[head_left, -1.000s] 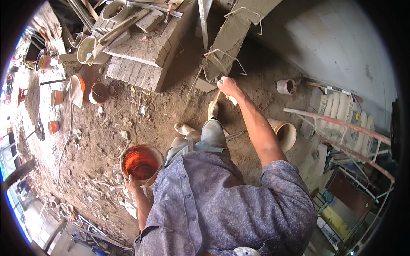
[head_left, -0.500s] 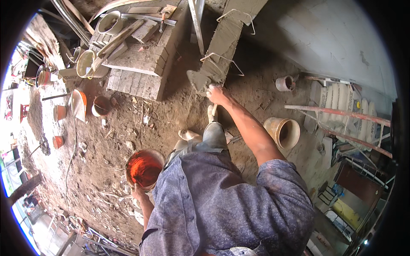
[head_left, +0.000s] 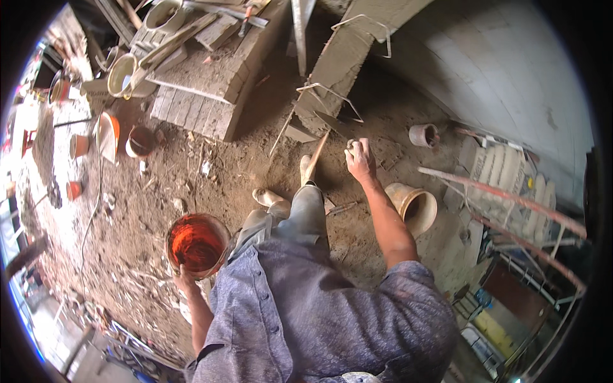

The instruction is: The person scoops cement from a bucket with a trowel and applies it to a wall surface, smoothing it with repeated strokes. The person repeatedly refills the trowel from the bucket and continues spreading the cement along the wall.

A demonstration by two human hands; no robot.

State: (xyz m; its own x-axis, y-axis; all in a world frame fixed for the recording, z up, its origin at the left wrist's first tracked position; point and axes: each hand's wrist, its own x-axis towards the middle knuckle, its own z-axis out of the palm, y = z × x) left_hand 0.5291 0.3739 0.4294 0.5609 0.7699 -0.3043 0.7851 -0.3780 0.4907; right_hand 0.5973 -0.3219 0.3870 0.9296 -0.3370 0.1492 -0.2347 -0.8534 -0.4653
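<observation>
My left hand (head_left: 185, 277) grips the rim of a round bucket (head_left: 198, 239) with an orange inside, held at my left side. My right hand (head_left: 361, 159) is closed around the handle of a trowel, most of which the fingers hide. The dark trowel blade (head_left: 333, 124) points left, seen nearly edge-on. Just beyond it stretches a long beam (head_left: 332, 70) coated with wet grey mortar. A bent wire clamp (head_left: 332, 96) straddles its near end, and a second wire clamp (head_left: 367, 22) sits farther up.
An upturned-sideways pale bucket (head_left: 412, 207) lies right of my right forearm, with a smaller pot (head_left: 424, 135) beyond. Left of the beam stands a wooden platform (head_left: 191, 118) carrying planks and buckets. Rusty scaffold rails (head_left: 504, 195) cross the right side before stacked sacks (head_left: 511, 169).
My right hand has drawn back to the right, away from the beam's end. The trowel, earlier bearing a mortar lump, now shows a dark, thin blade. My left hand still holds the bucket.
</observation>
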